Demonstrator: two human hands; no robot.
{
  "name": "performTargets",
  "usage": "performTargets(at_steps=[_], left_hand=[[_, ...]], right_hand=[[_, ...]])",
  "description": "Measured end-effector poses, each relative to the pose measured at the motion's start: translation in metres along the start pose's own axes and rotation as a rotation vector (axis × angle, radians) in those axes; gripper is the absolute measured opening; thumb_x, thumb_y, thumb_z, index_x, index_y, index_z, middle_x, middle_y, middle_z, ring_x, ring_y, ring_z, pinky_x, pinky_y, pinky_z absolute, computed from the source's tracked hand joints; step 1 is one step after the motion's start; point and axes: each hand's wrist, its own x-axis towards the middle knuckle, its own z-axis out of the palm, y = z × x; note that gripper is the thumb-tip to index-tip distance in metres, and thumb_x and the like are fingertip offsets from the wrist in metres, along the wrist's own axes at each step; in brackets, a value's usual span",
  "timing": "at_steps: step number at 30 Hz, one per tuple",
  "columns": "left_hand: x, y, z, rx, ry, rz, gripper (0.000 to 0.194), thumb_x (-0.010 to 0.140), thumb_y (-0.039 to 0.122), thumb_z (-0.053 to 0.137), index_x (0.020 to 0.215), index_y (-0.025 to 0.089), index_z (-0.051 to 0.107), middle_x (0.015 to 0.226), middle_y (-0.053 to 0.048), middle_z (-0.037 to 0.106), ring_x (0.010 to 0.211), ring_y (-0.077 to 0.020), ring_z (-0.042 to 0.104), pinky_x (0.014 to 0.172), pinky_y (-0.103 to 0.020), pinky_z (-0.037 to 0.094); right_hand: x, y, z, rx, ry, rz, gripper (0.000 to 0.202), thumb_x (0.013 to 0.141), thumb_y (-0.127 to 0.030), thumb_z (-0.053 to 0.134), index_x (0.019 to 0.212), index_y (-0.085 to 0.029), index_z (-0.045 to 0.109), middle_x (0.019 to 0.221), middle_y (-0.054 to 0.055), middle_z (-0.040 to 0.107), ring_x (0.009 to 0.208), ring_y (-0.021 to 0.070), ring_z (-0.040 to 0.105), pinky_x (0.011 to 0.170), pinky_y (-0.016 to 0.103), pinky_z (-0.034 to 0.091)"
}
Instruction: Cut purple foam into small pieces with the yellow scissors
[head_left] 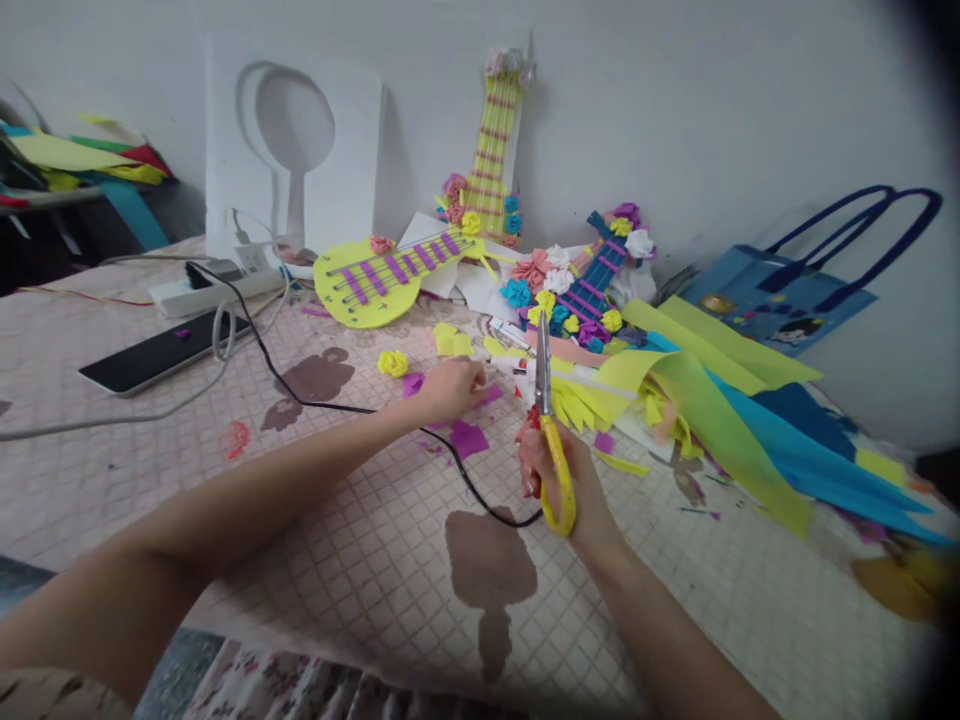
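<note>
Right hand (581,490): gripping yellow-handled scissors (542,392)
Left hand (448,390): curling near purple scraps (469,439)
Yellow flower (392,363): lying left of that hand

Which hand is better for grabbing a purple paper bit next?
Probably the left hand: it's close beside several purple paper bits, while the right hand is busy holding the scissors. I can't tell whether the left hand holds anything.

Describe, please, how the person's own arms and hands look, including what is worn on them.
The left hand and right hand wear no gloves. The left forearm and right forearm are bare, with no watch visible. A pale sleeve with darker patterning shows on the left arm; no right sleeve is in view.
</note>
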Motion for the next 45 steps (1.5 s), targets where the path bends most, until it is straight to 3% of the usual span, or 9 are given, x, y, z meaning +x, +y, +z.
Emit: performTargets(at_steps=[6,13,15,17,21,28,33,38,45], left_hand=[[0.008,0.006,0.012,0.014,0.025,-0.054,0.004,0.074,0.013,0.061,0.078,0.015,0.062,0.088,-0.009,0.066,0.090,-0.0249,0.063,0.077,-0.033,0.047],[-0.013,0.005,-0.034,-0.240,-0.050,-0.070,0.008,0.081,0.022,0.060,0.077,0.016,0.058,0.070,-0.003,0.067,0.061,-0.0121,0.059,0.057,-0.023,0.043],[-0.027,0.006,-0.045,-0.582,-0.164,-0.151,0.013,0.080,0.025,0.062,0.073,0.016,0.055,0.064,0.000,0.064,0.054,-0.0089,0.054,0.052,-0.020,0.039],[-0.040,0.006,-0.048,-0.754,-0.221,-0.191,0.015,0.078,0.026,0.064,0.071,0.016,0.055,0.060,0.002,0.060,0.052,-0.0072,0.051,0.051,-0.019,0.036],[-0.057,0.007,-0.040,-0.863,-0.303,-0.217,0.017,0.075,0.028,0.068,0.073,0.016,0.056,0.059,0.005,0.057,0.053,-0.0066,0.050,0.052,-0.019,0.037],[-0.065,0.015,-0.027,-0.831,-0.446,-0.106,0.018,0.075,0.030,0.069,0.076,0.016,0.059,0.062,0.003,0.060,0.056,-0.0078,0.051,0.050,-0.019,0.038],[-0.071,0.022,-0.025,-0.808,-0.348,-0.092,0.026,0.083,0.040,0.061,0.075,0.016,0.057,0.064,0.003,0.056,0.058,-0.0084,0.050,0.054,-0.021,0.040],[-0.073,0.021,-0.016,-0.930,-0.291,-0.071,0.021,0.076,0.032,0.069,0.081,0.014,0.060,0.073,0.000,0.061,0.063,-0.0088,0.052,0.057,-0.022,0.041],[-0.074,0.020,-0.018,-1.027,-0.294,-0.237,0.022,0.075,0.031,0.070,0.079,0.014,0.059,0.065,0.002,0.059,0.057,-0.0081,0.051,0.054,-0.022,0.038]], right_hand=[[-0.004,-0.004,0.001,-0.013,-0.014,0.030,0.049,0.075,-0.070,0.060,0.075,-0.023,0.045,0.051,-0.009,0.039,0.039,0.0086,0.038,0.036,0.022,0.036],[0.000,-0.003,0.003,0.032,0.036,-0.004,0.048,0.071,-0.065,0.067,0.072,-0.023,0.044,0.057,-0.008,0.041,0.041,0.0068,0.037,0.035,0.020,0.037],[0.000,-0.005,0.005,0.052,0.047,0.028,0.048,0.069,-0.064,0.070,0.073,-0.023,0.045,0.061,-0.007,0.043,0.044,0.0073,0.040,0.037,0.021,0.041],[0.000,-0.007,0.006,0.069,0.037,0.063,0.046,0.070,-0.060,0.071,0.076,-0.022,0.047,0.066,-0.006,0.047,0.048,0.0083,0.043,0.042,0.022,0.046],[-0.001,-0.007,0.008,0.095,0.009,0.101,0.040,0.070,-0.051,0.075,0.081,-0.021,0.051,0.071,-0.004,0.052,0.053,0.0092,0.047,0.046,0.022,0.047],[0.000,-0.003,0.013,0.098,0.044,0.127,0.037,0.063,-0.036,0.078,0.084,-0.022,0.051,0.074,-0.005,0.053,0.052,0.0080,0.046,0.045,0.020,0.043],[0.000,-0.007,0.012,0.068,0.043,0.164,0.032,0.064,-0.035,0.073,0.083,-0.022,0.051,0.064,-0.008,0.048,0.049,0.0082,0.044,0.044,0.020,0.038],[-0.002,-0.008,0.013,0.055,0.006,0.165,0.029,0.065,-0.036,0.072,0.080,-0.022,0.051,0.061,-0.008,0.046,0.048,0.0080,0.041,0.045,0.021,0.037],[-0.002,-0.008,0.011,0.110,0.047,0.166,0.030,0.066,-0.034,0.074,0.083,-0.021,0.054,0.075,-0.004,0.054,0.057,0.0093,0.047,0.049,0.021,0.041]])
